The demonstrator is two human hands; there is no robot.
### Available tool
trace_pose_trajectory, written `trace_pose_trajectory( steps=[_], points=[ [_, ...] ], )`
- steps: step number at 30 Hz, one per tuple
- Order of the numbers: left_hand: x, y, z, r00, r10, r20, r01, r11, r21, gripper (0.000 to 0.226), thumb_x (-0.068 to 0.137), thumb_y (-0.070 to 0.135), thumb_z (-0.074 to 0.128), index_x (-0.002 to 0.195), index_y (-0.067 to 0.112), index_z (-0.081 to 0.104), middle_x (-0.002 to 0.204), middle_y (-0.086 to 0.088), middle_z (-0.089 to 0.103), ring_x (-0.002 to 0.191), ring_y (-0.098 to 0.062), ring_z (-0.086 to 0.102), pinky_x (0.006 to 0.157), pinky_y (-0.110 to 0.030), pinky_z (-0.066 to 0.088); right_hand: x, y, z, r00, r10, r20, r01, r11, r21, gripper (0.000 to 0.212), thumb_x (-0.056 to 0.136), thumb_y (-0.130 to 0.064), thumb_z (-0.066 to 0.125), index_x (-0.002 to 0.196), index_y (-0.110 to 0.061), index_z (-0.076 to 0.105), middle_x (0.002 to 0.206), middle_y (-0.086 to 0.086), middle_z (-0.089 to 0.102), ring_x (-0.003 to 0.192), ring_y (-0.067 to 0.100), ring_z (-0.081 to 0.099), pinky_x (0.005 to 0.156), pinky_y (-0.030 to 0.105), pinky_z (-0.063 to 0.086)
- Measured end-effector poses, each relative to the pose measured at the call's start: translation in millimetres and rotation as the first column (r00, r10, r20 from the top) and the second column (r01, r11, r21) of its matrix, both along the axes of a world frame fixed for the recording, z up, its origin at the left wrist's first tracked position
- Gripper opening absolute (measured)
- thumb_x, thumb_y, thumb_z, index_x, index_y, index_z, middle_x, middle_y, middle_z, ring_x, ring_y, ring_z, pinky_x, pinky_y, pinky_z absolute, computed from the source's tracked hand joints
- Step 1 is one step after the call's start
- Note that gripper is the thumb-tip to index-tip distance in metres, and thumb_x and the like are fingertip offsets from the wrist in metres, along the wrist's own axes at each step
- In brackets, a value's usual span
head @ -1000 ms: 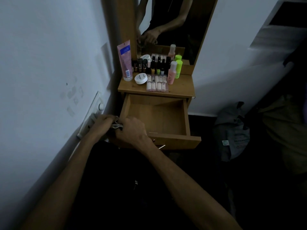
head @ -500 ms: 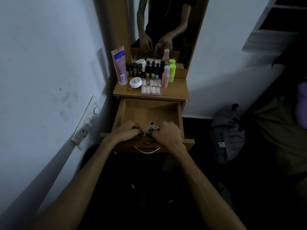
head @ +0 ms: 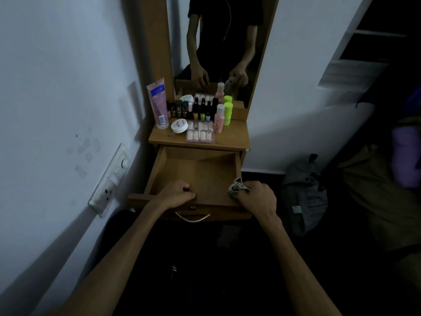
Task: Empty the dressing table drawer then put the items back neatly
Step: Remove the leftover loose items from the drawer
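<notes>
The wooden drawer (head: 200, 169) of the dressing table is pulled out and its inside is bare. My left hand (head: 178, 193) is a closed fist resting on the drawer's front edge, left of centre. My right hand (head: 257, 197) grips a crumpled grey cloth (head: 235, 189) at the drawer's front right corner. On the tabletop (head: 234, 135) stand a pink tube (head: 157, 103), a white round jar (head: 179, 125), a clear case of small pale items (head: 200, 132), a row of small dark bottles (head: 193, 109), a pink bottle (head: 219, 118) and a green bottle (head: 228, 114).
A mirror (head: 218, 49) behind the tabletop reflects my arms. The white wall on the left carries a switch and socket plate (head: 109, 181) close to the drawer. A metal handle (head: 192, 217) hangs on the drawer front. A grey bag (head: 305, 197) lies on the dark floor at the right.
Both hands moved from the drawer's left corner to its front edge. They then parted: the right hand carried the cloth to the right corner, the left stayed left of centre.
</notes>
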State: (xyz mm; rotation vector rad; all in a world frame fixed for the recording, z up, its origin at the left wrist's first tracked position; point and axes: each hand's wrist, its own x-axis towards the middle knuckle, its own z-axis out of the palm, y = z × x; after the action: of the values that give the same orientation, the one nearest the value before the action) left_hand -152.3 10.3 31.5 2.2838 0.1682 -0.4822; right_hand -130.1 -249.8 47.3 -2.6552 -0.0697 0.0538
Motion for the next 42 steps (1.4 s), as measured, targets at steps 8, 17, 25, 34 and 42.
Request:
trace_pose_trajectory(
  steps=[8,17,25,34,42],
  points=[
    [-5.2,36.3,-5.1,0.958,0.144,0.246,-0.196,0.960,0.200,0.011,0.092,0.031,0.063,0.095,0.026,0.073,0.100,0.008,0.069,0.091,-0.008,0.063,0.080,-0.029,0.051,14.9,-17.9,7.2,0.980,-0.197,0.004,0.156,0.786,0.599,0.026,0.092,-0.040,0.066,0.071,-0.026,0.070,0.065,-0.008,0.067,0.063,0.012,0.063,0.060,0.029,0.047],
    [-5.8,58.1,-20.2,0.924,0.267,0.273,-0.342,0.896,0.282,0.020,0.089,0.032,0.065,0.102,0.020,0.075,0.100,0.000,0.067,0.098,-0.024,0.066,0.077,-0.030,0.048,51.9,-12.3,27.8,0.843,0.083,-0.532,0.538,-0.111,0.835,0.042,0.093,-0.011,0.047,0.130,0.002,0.060,0.114,0.022,0.070,0.097,0.038,0.069,0.086,0.047,0.056],
    [-13.9,50.0,-35.2,0.882,0.300,0.363,-0.422,0.846,0.327,0.025,0.084,0.040,0.063,0.101,0.024,0.073,0.090,0.000,0.072,0.083,-0.023,0.068,0.066,-0.030,0.048,89.6,9.2,35.6,0.850,0.184,-0.493,0.510,-0.060,0.858,0.043,0.097,-0.010,0.057,0.138,0.004,0.054,0.107,0.019,0.071,0.093,0.034,0.069,0.080,0.047,0.061],
    [-10.7,51.9,-41.9,0.880,0.253,0.401,-0.406,0.840,0.360,0.026,0.087,0.044,0.057,0.089,0.022,0.070,0.085,-0.001,0.071,0.082,-0.025,0.068,0.069,-0.033,0.050,174.0,28.5,43.0,0.862,-0.242,-0.445,0.504,0.319,0.803,0.033,0.094,-0.005,0.065,0.126,0.005,0.061,0.123,0.025,0.067,0.100,0.036,0.068,0.091,0.046,0.058],
    [-8.6,47.4,-42.0,0.861,0.318,0.397,-0.458,0.824,0.333,0.026,0.084,0.043,0.060,0.103,0.029,0.071,0.100,-0.003,0.072,0.097,-0.026,0.067,0.077,-0.031,0.046,228.4,42.7,35.7,0.916,-0.271,-0.295,0.395,0.486,0.779,0.030,0.099,-0.008,0.059,0.122,0.012,0.062,0.120,0.029,0.066,0.109,0.040,0.067,0.084,0.040,0.056]
  ],
)
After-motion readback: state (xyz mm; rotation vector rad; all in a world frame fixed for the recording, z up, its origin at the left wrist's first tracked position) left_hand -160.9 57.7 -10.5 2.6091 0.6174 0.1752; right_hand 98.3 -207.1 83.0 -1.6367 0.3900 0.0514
